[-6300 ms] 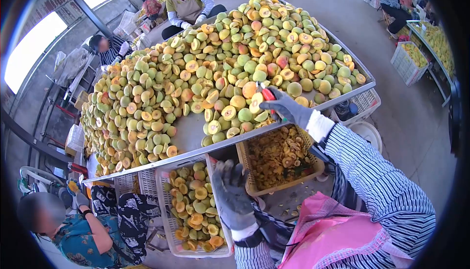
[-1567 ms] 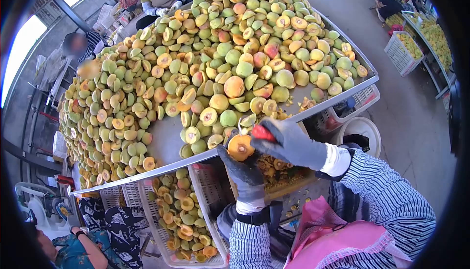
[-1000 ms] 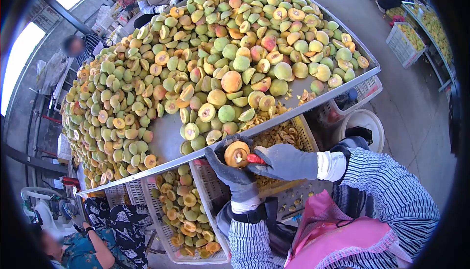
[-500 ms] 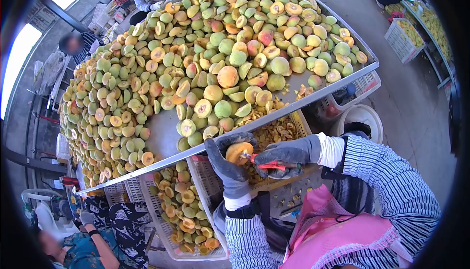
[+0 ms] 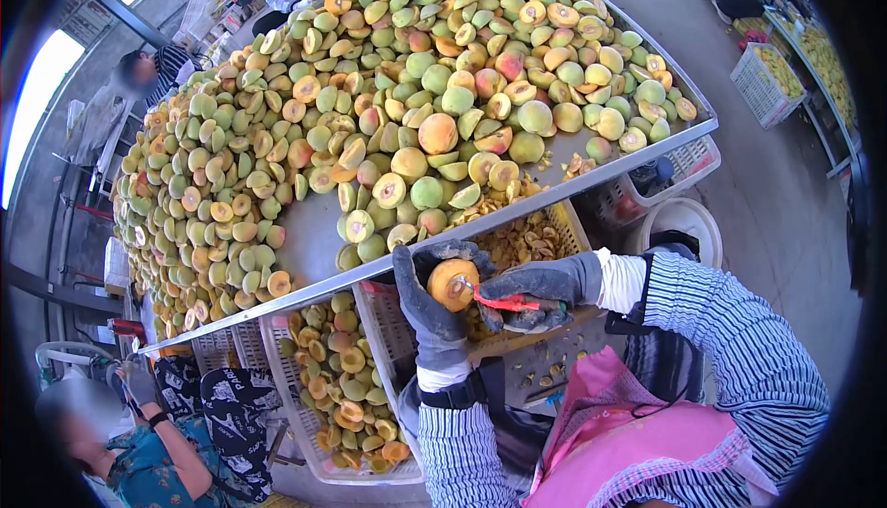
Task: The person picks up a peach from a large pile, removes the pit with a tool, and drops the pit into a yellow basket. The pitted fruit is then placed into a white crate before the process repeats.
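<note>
My left hand (image 5: pixel 431 316), in a dark grey glove, is closed around a peach half (image 5: pixel 451 284) with its cut face turned up and to the right. In my right hand (image 5: pixel 552 284), also gloved, is a red-handled pitting tool (image 5: pixel 506 302). Its small metal tip touches the cut face near the centre of the fruit. Both hands are just over the near edge of the metal table (image 5: pixel 309 235). Below them sits a yellow crate (image 5: pixel 565 226) of fruit scraps, partly hidden by my hands.
A large heap of whole and halved peaches (image 5: pixel 388 110) covers much of the table. A white crate (image 5: pixel 277 346) of halves stands below at left, a white bucket (image 5: pixel 710 231) at right. Other people work around, one at the lower left (image 5: pixel 148 452).
The peach half has turned so its cut face shows more fully, and the tool tip lies farther onto it. The view has shifted slightly. The person at lower left has raised their hands.
</note>
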`<state>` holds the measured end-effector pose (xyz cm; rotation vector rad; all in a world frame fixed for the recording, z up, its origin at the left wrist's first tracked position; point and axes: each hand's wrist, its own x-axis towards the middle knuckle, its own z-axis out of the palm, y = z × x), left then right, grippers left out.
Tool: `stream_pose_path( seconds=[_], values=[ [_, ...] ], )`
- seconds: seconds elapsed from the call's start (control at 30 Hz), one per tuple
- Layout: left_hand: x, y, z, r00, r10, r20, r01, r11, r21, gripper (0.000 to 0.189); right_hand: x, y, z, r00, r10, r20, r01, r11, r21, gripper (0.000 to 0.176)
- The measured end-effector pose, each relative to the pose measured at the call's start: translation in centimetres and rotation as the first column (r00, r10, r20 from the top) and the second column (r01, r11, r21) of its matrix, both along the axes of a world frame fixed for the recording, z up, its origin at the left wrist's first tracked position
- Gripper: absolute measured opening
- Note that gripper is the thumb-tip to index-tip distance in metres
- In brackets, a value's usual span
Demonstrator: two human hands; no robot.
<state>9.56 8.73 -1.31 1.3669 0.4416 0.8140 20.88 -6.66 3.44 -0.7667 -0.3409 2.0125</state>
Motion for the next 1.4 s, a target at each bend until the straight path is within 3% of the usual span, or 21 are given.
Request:
stream_pose_path(
  seconds=[0.03, 0.07, 0.1, 0.13, 0.23, 0.37, 0.43, 0.5, 0.57, 0.6, 0.63, 0.7, 0.73, 0.77, 0.83, 0.87, 0.97, 1.1, 1.2, 1.3, 1.4],
  values=[
    [-0.3, 0.3, 0.8, 1.000, -0.001, -0.005, 0.001, 1.000, -0.003, 0.059, 0.0, 0.1, 0.3, 0.992, 0.010, 0.125, -0.004, 0.999, -0.045, 0.052],
    [-0.1, 0.2, 2.2, 0.992, -0.114, 0.058, 0.127, 0.922, -0.366, 0.056, 0.0, 0.1, 0.2, 0.992, 0.010, 0.124, -0.004, 0.999, -0.049, 0.052],
    [0.1, 0.1, 2.9, 0.967, -0.195, 0.162, 0.253, 0.702, -0.666, 0.054, 0.2, 0.2, 0.3, 0.923, 0.032, 0.385, -0.035, 0.999, 0.000, 0.054],
    [0.3, 0.3, 2.2, 0.971, -0.173, 0.167, 0.240, 0.686, -0.687, 0.052, 0.2, 0.2, 0.4, 0.787, 0.036, 0.616, -0.078, 0.996, 0.040, 0.055],
    [0.1, 0.4, 1.0, 0.978, -0.187, 0.091, 0.201, 0.735, -0.648, 0.056, -0.4, 0.1, 1.5, 0.597, 0.045, 0.801, -0.123, 0.992, 0.036, 0.058],
    [-1.0, -0.4, -1.1, 0.988, -0.143, -0.056, 0.120, 0.948, -0.295, 0.057, -0.8, -1.1, 0.8, 0.634, -0.007, 0.774, -0.131, 0.985, 0.116, 0.054],
    [-1.9, -1.1, -0.5, 0.988, -0.146, 0.048, 0.127, 0.951, 0.283, 0.044, -1.7, -2.5, 1.1, 0.990, 0.024, 0.141, -0.027, 0.999, 0.024, 0.050],
    [-2.8, -2.7, 1.4, 0.992, -0.064, 0.108, 0.043, 0.981, 0.189, 0.044, -3.1, -3.3, 0.6, 0.998, 0.036, -0.041, -0.037, 0.999, -0.016, 0.046],
    [-3.1, -3.4, 4.5, 0.949, -0.255, 0.187, 0.310, 0.866, -0.393, 0.058, -4.3, -3.9, 1.3, 0.999, -0.023, 0.049, 0.025, 0.999, -0.034, 0.045],
    [-3.1, -4.0, 5.1, 0.971, -0.216, 0.107, 0.240, 0.846, -0.476, 0.070, -4.2, -4.1, 1.8, 0.968, 0.020, 0.249, -0.016, 1.000, -0.019, 0.049],
    [-3.4, -4.2, 5.4, 0.970, -0.216, 0.111, 0.243, 0.849, -0.470, 0.070, -4.3, -4.2, 1.8, 0.967, 0.019, 0.254, -0.016, 1.000, -0.013, 0.049],
    [-4.0, -4.3, 4.8, 0.973, -0.228, 0.029, 0.197, 0.765, -0.613, 0.067, -4.6, -4.4, 1.5, 0.586, -0.099, 0.804, -0.141, 0.965, 0.221, 0.056],
    [-4.0, -4.6, 4.7, 0.982, -0.186, -0.017, 0.155, 0.860, -0.486, 0.066, -4.7, -4.7, 3.6, 0.430, -0.023, 0.902, -0.187, 0.976, 0.114, 0.058],
    [-4.2, -4.6, 4.8, 0.982, -0.187, -0.011, 0.159, 0.864, -0.478, 0.066, -5.1, -4.9, 4.0, 0.423, -0.030, 0.905, -0.187, 0.975, 0.120, 0.058],
    [-4.6, -4.8, 5.3, 0.975, -0.211, -0.072, 0.141, 0.834, -0.533, 0.065, -5.9, -5.3, 4.9, -0.129, -0.240, 0.962, -0.317, 0.929, 0.189, 0.053],
    [-4.7, -4.8, 5.2, 0.976, -0.210, -0.065, 0.145, 0.838, -0.526, 0.065, -6.8, -5.8, 5.8, -0.241, -0.202, 0.949, -0.275, 0.952, 0.132, 0.046],
    [-5.6, -4.8, 4.2, 0.978, -0.144, -0.149, 0.050, 0.862, -0.505, 0.065, -8.6, -6.5, 6.0, -0.409, -0.200, 0.890, -0.235, 0.966, 0.109, 0.044],
    [-6.6, -6.2, 1.2, 0.995, -0.021, -0.094, -0.050, 0.726, -0.686, 0.061, -10.0, -7.9, 0.2, -0.397, -0.253, 0.882, -0.087, 0.967, 0.238, 0.043],
    [-8.1, -6.7, 0.8, 0.986, 0.002, -0.165, -0.111, 0.751, -0.651, 0.062, -9.5, -9.1, -1.2, -0.411, -0.086, 0.908, 0.276, 0.937, 0.214, 0.043],
    [-9.3, -7.7, 2.1, 0.984, -0.140, -0.108, 0.001, 0.616, -0.788, 0.061, -6.7, -9.5, -7.3, -0.277, -0.052, 0.959, 0.152, 0.984, 0.098, 0.041],
    [-8.5, -7.8, 0.5, 0.992, 0.015, -0.123, -0.102, 0.655, -0.748, 0.062, -9.0, -9.5, -4.6, -0.351, -0.079, 0.933, 0.172, 0.974, 0.147, 0.042]
  ],
)
